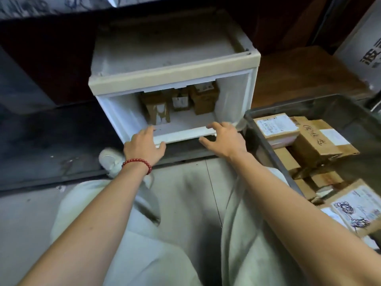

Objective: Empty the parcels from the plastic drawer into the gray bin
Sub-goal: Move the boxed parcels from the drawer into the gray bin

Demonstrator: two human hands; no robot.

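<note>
The white plastic drawer is pulled out of its beige cabinet on the floor ahead. Three brown cardboard parcels stand at the drawer's back, partly under the cabinet top. My left hand, with a red bead bracelet, rests on the left part of the drawer's front rim, fingers inside and thumb outside. My right hand lies over the right part of the same rim, fingers spread. Neither hand holds a parcel. The gray bin stands to the right with several labelled parcels inside.
My knees in pale trousers and a white shoe are below the drawer. A dark raised step runs under the cabinet. A wooden surface and a grey printed box lie at the right rear.
</note>
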